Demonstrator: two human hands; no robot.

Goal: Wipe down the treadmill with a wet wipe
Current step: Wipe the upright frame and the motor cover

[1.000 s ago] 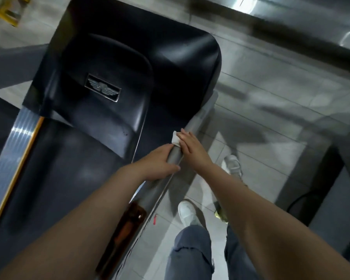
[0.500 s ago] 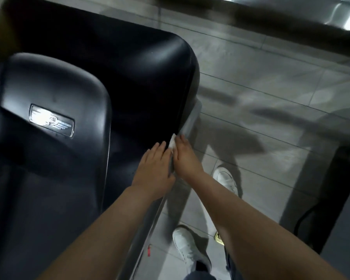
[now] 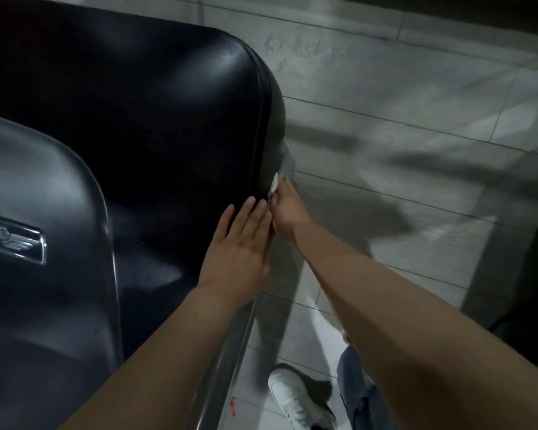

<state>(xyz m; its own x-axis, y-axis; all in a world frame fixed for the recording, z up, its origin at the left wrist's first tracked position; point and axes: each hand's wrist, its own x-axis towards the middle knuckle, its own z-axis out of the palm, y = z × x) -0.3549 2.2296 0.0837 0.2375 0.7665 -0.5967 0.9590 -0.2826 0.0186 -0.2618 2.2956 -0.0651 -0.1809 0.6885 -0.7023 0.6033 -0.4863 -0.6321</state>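
**Wipe on the shroud's right edge, left hand bracing**

Right hand (image 3: 288, 209) holds the wipe (image 3: 274, 185) against the outer right edge of the black shroud (image 3: 174, 125), just where it curves down to the grey side rail (image 3: 230, 361). Only a small white corner of the wipe shows past the fingertips; the rest is hidden under the hand. The fingers look curled around it, thumb side toward the shroud, though the exact pinch is blurred (motion smear, low light).

Left hand (image 3: 239, 252) lies flat on the shroud top, just beside the right hand and touching it at the fingers. Its fingers are straight and close together, holding nothing. My read: it's a brace. The person leans over the treadmill from the side, so the flat palm takes weight and steadies the wiping hand.

The wipe sits on the seam rather than the broad top, probably because the edge and the rail join collect grime, and the hand follows that line forward.

A winged badge (image 3: 13, 240) sits on the inner raised cover at left, well apart from both hands. Tiled floor (image 3: 416, 88) at right; one white shoe (image 3: 295, 398) and a jeans leg (image 3: 361, 398) beside the rail.

Progress: partial, I'd guess. The shroud top and inner cover show no clear wet streaks, but the light is too poor to say.
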